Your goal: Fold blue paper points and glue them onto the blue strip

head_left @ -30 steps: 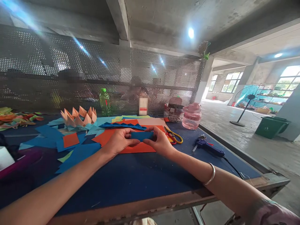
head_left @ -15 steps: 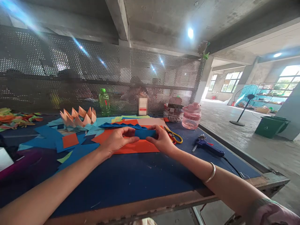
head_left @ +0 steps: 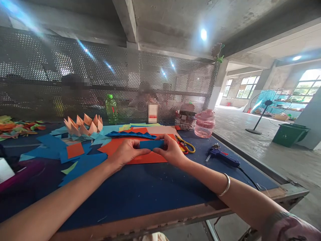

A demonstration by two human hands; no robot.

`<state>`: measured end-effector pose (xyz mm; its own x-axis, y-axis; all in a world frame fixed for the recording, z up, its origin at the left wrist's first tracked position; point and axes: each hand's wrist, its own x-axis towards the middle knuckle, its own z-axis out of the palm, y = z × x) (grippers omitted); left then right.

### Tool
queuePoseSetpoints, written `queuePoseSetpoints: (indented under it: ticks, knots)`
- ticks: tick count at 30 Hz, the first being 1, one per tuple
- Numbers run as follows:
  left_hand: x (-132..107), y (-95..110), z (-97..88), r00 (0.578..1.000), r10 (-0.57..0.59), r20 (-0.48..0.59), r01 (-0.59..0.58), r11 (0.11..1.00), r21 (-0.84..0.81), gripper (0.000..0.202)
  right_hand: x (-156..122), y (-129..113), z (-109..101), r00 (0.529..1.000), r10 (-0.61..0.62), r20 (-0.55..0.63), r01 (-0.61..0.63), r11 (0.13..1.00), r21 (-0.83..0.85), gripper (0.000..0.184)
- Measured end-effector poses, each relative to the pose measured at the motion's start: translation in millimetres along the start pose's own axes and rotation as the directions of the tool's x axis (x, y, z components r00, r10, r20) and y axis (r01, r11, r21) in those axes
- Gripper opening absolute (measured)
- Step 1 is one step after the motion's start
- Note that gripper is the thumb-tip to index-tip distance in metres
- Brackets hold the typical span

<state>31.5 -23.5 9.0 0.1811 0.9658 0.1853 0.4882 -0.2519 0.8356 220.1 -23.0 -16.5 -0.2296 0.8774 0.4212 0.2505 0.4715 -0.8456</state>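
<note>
Bench [head_left: 140, 197]: dark blue top, small flecks on its near part.
Left hand [head_left: 127, 152]: thumb and fingers pinching the left end of the blue paper.
Right hand [head_left: 172, 150]: likewise closed on the right end (a pale bangle [head_left: 227, 184] rings the forearm).
Blue paper [head_left: 151, 144]: narrow rectangle between the hands, in front of or above the orange sheet [head_left: 147, 158]; contact between them cannot be told.
Fold: judged to be the step in hand, a crease being shaped or pressed; the layers are too small to tell.
Thumbs: the next move seems to call for even pressure from both, edges aligned and ends level.
Right side: scissors [head_left: 193, 147] near the right hand, glue gun [head_left: 224, 158] farther right.
Just beyond: pointed blue strip [head_left: 130, 134], lying flat.
Far left: peach paper ring [head_left: 84, 127], points upward.
</note>
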Motion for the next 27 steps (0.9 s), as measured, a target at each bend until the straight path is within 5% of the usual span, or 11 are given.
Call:
queuePoseSetpoints:
  ticks: [27]
  knots:
    - [4.3,-2.1,-10.9,0.999,0.004,-0.037,-0.003,0.999,0.032,0.036,6.8,9.6,-9.2,0.999,-0.040,-0.033,0.036,0.994,-0.107,0.031]
